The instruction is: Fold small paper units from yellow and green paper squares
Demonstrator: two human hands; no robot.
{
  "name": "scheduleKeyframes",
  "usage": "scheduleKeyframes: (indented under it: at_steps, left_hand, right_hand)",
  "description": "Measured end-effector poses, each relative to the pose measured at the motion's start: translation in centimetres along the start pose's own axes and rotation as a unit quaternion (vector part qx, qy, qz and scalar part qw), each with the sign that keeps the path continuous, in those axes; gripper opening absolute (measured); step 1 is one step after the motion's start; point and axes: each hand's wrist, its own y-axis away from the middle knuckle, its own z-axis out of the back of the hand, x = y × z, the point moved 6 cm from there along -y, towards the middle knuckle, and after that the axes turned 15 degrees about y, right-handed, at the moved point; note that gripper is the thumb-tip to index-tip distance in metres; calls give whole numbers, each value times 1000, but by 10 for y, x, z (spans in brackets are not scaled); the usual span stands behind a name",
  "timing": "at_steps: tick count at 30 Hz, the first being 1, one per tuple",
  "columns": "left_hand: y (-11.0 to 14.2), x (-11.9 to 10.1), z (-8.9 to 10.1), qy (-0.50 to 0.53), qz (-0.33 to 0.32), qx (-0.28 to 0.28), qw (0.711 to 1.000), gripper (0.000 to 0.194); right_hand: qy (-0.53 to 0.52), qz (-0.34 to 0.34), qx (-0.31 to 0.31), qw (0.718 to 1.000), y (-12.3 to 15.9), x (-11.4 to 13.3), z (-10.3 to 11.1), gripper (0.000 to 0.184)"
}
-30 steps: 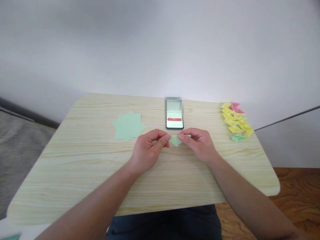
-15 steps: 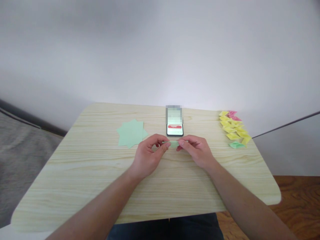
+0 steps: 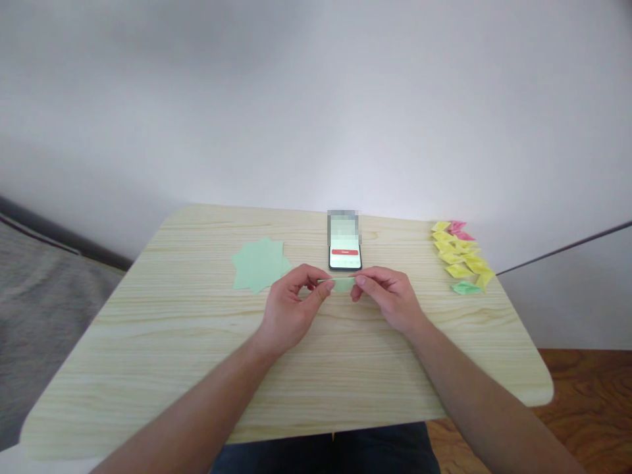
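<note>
A small folded piece of green paper (image 3: 343,285) is stretched between my hands over the middle of the table. My left hand (image 3: 296,299) pinches its left end between thumb and fingers. At the other end, my right hand (image 3: 389,296) grips it the same way, thumb on the near side. Fingers cover both ends of the paper, so its full shape is hidden. Just beyond my hands lies a phone (image 3: 345,258) with a lit screen and a red bar on it. Left of my left hand rests a fanned stack of green paper sheets (image 3: 259,264).
Along the right side of the wooden table (image 3: 316,375) lie several folded yellow paper pieces (image 3: 459,257), pink ones (image 3: 459,230) behind them and a green one (image 3: 467,288) in front. A white wall (image 3: 296,118) rises behind the table's far edge.
Both hands stay nearly in place on the green paper. My right fingers have shifted slightly along it, showing a little more of its middle.
</note>
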Motion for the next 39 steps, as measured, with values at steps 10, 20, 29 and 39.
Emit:
scheduleKeyframes:
  at_steps: [10,20,29,39]
  left_hand:
    - [0,-2,4,31,24,-9,999,16]
    - [-1,1,7,27,38,-5,999,20]
    - [-1,7,-7,55,68,56,995,22]
    - [-9,15,-21,-46,30,124,991,24]
  right_hand:
    - [18,-17,-8,1000,1,-6,-1,26]
    - [19,-5,16,1000,0,-1,-4,25]
    - [81,45,12,996,2,2,-8,10]
    - [16,61,-66,996,-4,-5,0,12]
